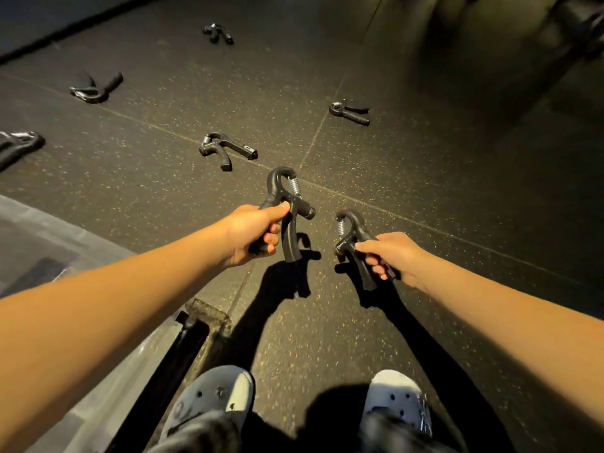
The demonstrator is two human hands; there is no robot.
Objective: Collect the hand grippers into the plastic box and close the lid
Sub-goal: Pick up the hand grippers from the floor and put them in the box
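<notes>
Hand gripper [272, 188] at centre frame, black with a hooked top and a steel coil spring, is held off the dark speckled floor [441, 178], the left hand [251, 233] fingers clamped round one handle. The right hand [397, 256] fingers clasp a second gripper [359, 222] likewise. Smaller ones lie above: middle gripper [225, 150], left-edge gripper [19, 147], upper-left gripper [96, 88], right gripper [349, 112], top gripper [218, 33]. The pale panel [98, 403] at lower left cannot be identified.

The hand grippers [287, 204] are black with silver springs. The floor [425, 178] is dark with orange speckles. The shoes [215, 397] are pale grey.
</notes>
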